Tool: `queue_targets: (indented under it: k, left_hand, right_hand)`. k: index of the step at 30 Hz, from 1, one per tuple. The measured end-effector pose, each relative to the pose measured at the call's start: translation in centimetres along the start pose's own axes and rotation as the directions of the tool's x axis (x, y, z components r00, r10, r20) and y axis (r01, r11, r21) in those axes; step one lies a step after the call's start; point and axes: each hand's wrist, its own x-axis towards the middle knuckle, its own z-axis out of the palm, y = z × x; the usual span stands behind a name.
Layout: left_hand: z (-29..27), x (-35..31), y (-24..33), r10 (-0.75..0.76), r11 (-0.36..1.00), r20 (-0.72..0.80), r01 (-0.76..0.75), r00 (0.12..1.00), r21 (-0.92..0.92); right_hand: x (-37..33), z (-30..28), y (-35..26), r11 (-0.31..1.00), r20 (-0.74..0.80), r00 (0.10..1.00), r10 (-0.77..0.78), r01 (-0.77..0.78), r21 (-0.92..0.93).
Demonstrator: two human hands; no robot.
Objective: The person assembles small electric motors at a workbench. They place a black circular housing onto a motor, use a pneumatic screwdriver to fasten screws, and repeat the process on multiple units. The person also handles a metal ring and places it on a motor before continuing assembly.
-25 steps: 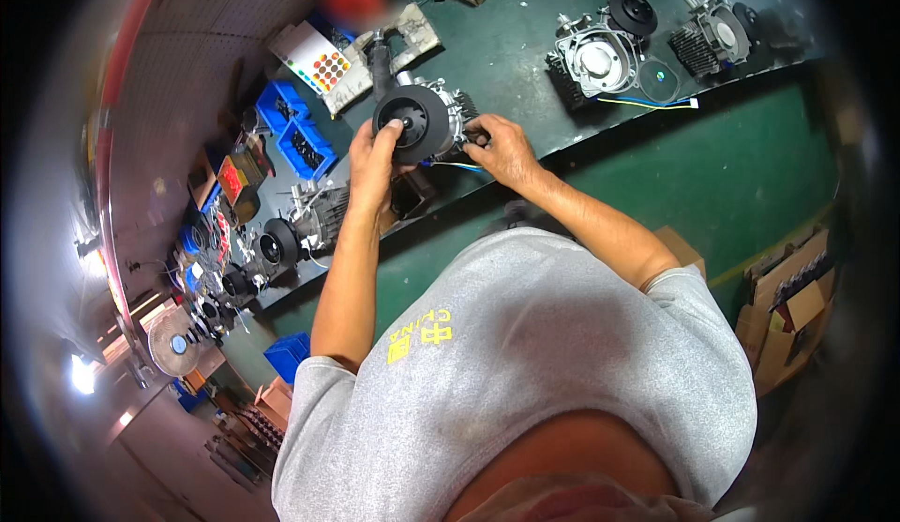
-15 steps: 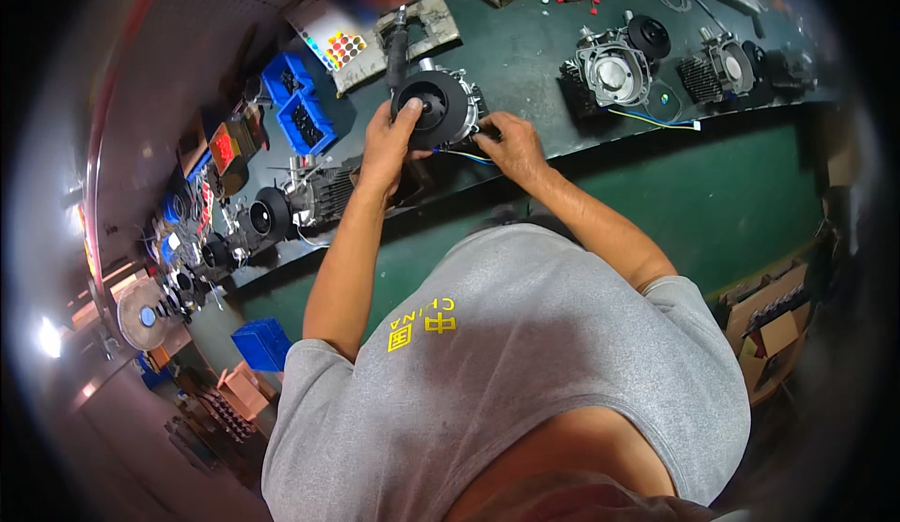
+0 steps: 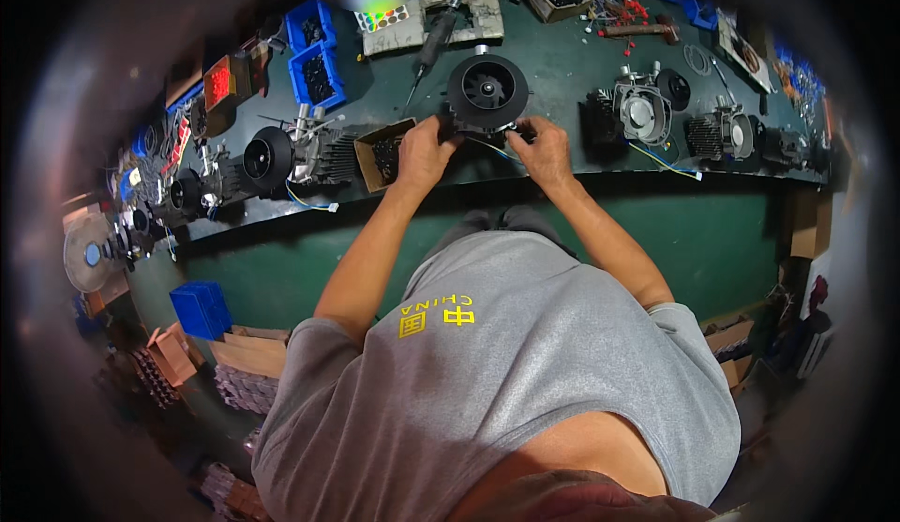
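A blower assembly (image 3: 488, 93) with a round black fan wheel and a silver metal body stands on the green bench in front of me, the fan's hub facing up toward me. My left hand (image 3: 427, 153) grips its lower left side with curled fingers, the fingertips partly hidden. At the lower right, my right hand (image 3: 544, 151) has its thumb and bent fingers closed on the assembly's near edge. A thin pale and blue wire (image 3: 497, 150) comes out between the hands. Beyond the left hand, a dark power screwdriver (image 3: 437, 42) lies with its tip pointing at the bench.
An open cardboard box (image 3: 372, 159) of dark parts sits beside my left forearm. Similar blower assemblies (image 3: 314, 151) stand to the left, and open metal housings (image 3: 645, 114) to the right. Blue bins (image 3: 317, 76), a grey plate (image 3: 483, 17) and a hammer (image 3: 641, 30) lie farther back.
The blower assembly has turned and its fan now faces me more squarely. My left hand has moved off the fan to the lower left side. The whole view has shifted.
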Motion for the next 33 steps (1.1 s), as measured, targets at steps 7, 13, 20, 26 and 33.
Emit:
queue_targets:
  k: [7,13,20,26,33]
  left_hand:
    - [0.0,0.2,-1.2,0.107,0.994,-0.037,-0.107,0.994,-0.001]
    - [-1.7,0.9,-1.4,-0.012,0.999,0.111,0.016,0.994,-0.029]
    - [0.5,4.0,-2.6,-0.062,0.925,-0.103,0.019,0.993,-0.379]
    - [1.6,3.4,-2.2,-0.155,0.874,-0.069,0.105,0.985,-0.474]
    - [1.8,2.9,-1.8,-0.165,0.870,-0.084,0.105,0.983,-0.482]
  right_hand:
    - [0.1,0.3,-0.3,0.994,0.016,0.997,-0.069,0.070,-0.087]
    - [0.5,-0.2,1.3,0.979,0.080,0.994,0.069,-0.083,0.184]
    - [4.4,-0.6,0.0,0.714,0.212,0.909,0.358,-0.413,0.565]
    - [5.5,-0.9,-0.4,0.785,0.274,0.886,0.374,-0.460,0.415]
    - [5.4,-0.3,-1.4,0.823,0.215,0.923,0.320,-0.383,0.419]
